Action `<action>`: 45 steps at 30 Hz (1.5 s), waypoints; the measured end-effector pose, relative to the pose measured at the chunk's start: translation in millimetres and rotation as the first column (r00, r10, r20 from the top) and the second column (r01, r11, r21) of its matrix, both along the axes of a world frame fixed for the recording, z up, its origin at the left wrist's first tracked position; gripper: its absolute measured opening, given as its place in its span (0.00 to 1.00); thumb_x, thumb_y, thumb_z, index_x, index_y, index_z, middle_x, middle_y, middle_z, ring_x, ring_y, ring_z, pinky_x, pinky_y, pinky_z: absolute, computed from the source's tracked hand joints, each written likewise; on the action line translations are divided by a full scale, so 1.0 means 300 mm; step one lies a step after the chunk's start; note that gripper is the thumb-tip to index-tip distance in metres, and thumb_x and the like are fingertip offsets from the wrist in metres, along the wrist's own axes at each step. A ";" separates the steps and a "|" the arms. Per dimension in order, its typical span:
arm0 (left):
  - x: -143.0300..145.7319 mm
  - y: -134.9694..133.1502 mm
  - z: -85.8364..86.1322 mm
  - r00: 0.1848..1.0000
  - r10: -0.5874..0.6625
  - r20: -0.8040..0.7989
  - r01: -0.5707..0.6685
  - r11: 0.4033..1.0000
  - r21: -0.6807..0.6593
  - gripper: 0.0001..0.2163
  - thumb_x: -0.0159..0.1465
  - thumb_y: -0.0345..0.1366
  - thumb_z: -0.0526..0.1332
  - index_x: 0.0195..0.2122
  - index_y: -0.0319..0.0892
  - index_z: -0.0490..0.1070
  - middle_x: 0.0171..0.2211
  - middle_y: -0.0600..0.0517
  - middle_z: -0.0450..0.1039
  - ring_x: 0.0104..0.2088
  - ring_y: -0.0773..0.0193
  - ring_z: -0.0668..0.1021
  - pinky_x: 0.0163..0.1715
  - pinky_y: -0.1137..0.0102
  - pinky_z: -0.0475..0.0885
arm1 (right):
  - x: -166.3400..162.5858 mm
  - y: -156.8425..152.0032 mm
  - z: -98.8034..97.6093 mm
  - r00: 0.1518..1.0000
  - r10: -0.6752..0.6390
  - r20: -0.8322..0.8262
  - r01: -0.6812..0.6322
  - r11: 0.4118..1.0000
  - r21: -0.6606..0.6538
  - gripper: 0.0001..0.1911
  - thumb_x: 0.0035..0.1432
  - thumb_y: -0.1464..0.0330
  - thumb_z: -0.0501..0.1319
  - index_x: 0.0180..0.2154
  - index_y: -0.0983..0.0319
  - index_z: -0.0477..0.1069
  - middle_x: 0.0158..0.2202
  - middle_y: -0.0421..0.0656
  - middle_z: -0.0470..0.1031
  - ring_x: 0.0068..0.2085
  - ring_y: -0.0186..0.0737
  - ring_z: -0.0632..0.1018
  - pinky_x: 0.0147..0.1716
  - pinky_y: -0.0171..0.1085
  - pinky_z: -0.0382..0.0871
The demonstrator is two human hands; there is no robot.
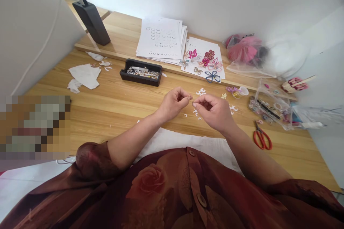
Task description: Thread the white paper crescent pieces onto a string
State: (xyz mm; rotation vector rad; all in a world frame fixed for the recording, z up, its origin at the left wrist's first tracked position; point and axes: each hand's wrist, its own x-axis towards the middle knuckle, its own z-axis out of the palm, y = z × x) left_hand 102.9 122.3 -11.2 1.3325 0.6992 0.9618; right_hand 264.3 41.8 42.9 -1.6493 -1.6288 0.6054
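My left hand (174, 103) and my right hand (212, 111) hover close together above the wooden table (113, 103), fingertips nearly touching. Both are closed in a pinch; whatever sits between the fingertips is too small to name. Small white curled paper pieces (197, 113) lie on the table just under and beyond the hands. A black tray (141, 72) of small beads stands to the far left of my hands.
A stack of white punched sheets (161, 41) and a sheet with colourful paper flowers (205, 61) lie at the back. Red scissors (262, 137) rest at the right, beside clear bags of craft supplies (271, 105). Torn white paper (84, 76) lies at the left. A black stand (92, 23) sits at the back left.
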 end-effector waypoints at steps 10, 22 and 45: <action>-0.019 -0.016 0.026 0.974 -0.127 -0.186 0.160 0.971 0.178 0.06 0.64 0.36 0.65 0.32 0.42 0.71 0.28 0.54 0.74 0.28 0.67 0.71 0.31 0.70 0.66 | 0.035 0.051 0.075 0.965 0.135 0.223 -0.163 0.981 0.109 0.05 0.62 0.69 0.64 0.32 0.59 0.77 0.31 0.41 0.78 0.29 0.36 0.70 0.31 0.39 0.62; -0.018 0.002 0.023 0.997 -0.082 -0.007 0.082 0.996 0.036 0.08 0.63 0.39 0.68 0.34 0.40 0.73 0.32 0.52 0.76 0.33 0.67 0.75 0.38 0.69 0.70 | 0.042 0.079 -0.045 0.820 -0.117 -0.561 -0.067 0.952 -0.297 0.23 0.43 0.52 0.78 0.28 0.60 0.74 0.17 0.32 0.63 0.18 0.27 0.60 0.19 0.34 0.51; -0.010 -0.001 0.019 0.997 -0.075 0.013 0.075 0.997 -0.031 0.09 0.60 0.38 0.69 0.31 0.40 0.71 0.30 0.54 0.76 0.31 0.69 0.74 0.34 0.70 0.67 | -0.018 0.039 -0.076 0.812 -0.173 -0.558 0.106 0.983 -0.149 0.18 0.50 0.56 0.77 0.36 0.61 0.77 0.16 0.33 0.68 0.17 0.28 0.63 0.16 0.31 0.50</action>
